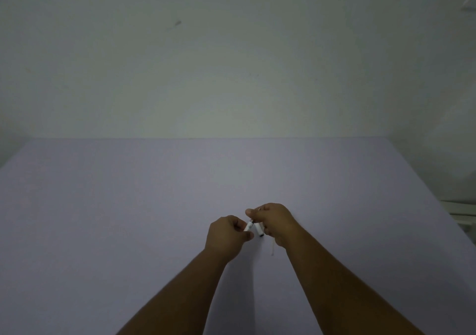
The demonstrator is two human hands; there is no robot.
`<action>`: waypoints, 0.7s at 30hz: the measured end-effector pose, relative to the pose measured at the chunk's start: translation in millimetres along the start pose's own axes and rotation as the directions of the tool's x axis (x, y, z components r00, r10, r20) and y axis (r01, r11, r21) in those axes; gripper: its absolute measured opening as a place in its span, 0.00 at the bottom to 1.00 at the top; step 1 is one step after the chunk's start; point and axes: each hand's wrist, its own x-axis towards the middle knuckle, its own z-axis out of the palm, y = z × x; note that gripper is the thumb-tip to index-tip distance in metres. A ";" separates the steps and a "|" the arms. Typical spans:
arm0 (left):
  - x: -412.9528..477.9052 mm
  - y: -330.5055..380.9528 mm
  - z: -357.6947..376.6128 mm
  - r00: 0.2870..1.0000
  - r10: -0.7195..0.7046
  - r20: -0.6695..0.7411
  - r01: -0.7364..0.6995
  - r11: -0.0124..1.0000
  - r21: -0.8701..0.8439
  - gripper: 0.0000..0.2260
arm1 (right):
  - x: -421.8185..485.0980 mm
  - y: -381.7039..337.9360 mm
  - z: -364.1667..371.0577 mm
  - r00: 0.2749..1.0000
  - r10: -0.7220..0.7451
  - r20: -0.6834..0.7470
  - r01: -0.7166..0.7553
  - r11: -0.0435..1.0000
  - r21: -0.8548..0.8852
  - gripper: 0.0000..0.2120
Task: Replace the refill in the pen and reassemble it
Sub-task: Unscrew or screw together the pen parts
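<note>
Both hands meet above the near middle of the lilac table (128,206). My left hand (228,234) pinches a short white pen piece (248,226) between thumb and fingers. My right hand (275,222) is closed around another white pen part (259,229) with a dark end pointing down. A thin pale refill (272,247) hangs below my right hand. The two white parts sit a small gap apart, tilted toward each other. The lighting is dim and the fingers hide most of each part.
A plain pale wall rises behind the table's far edge (231,138). White objects (461,213) lie past the table's right edge.
</note>
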 end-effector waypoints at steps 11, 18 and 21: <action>-0.1 -1.7 4.9 0.999 0.001 -0.032 -0.001 1.000 0.000 0.09 | 5.3 0.2 4.6 0.999 -0.005 -0.048 0.006 1.000 0.013 0.07; 7.8 -5.0 1.5 0.998 -0.056 -0.020 0.055 0.998 -0.028 0.06 | 17.2 0.3 -5.2 0.991 -0.062 -0.122 0.053 0.996 -0.074 0.09; 11.6 -10.7 -1.2 0.994 -0.111 -0.020 0.110 0.991 -0.075 0.06 | 27.9 3.0 -12.9 0.958 -0.158 -0.238 0.072 0.940 -0.334 0.08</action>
